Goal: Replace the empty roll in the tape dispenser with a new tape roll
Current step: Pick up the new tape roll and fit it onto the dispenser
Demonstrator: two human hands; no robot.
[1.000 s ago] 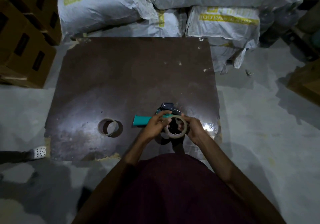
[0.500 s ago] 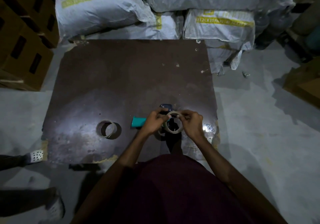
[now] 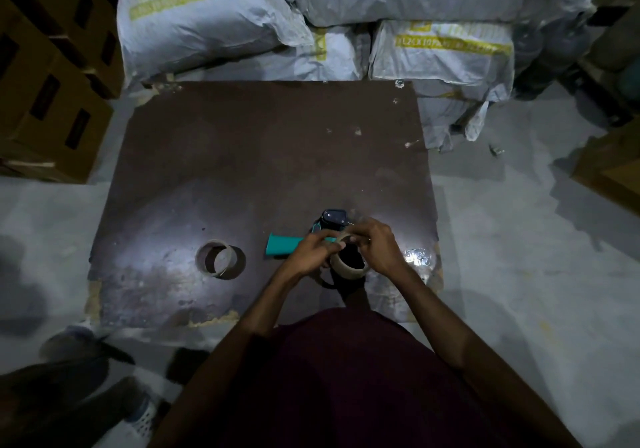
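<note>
Both hands on the tape roll (image 3: 347, 267), held above the board (image 3: 242, 156) right over the dispenser (image 3: 332, 220). Left hand (image 3: 308, 257) and right hand (image 3: 375, 248) pinch its top rim, probably hunting the tape end before loading. Spare ring (image 3: 219, 258) lies apart on the left, likely the empty core. Sack (image 3: 207, 21) print yellow, unreadable.

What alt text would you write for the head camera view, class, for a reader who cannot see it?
A person's left hand and right hand hold a tape roll over a tape dispenser with a teal handle, above a dark brown board. An empty cardboard core lies on the board to the left; white sacks and cardboard boxes lie beyond.
</note>
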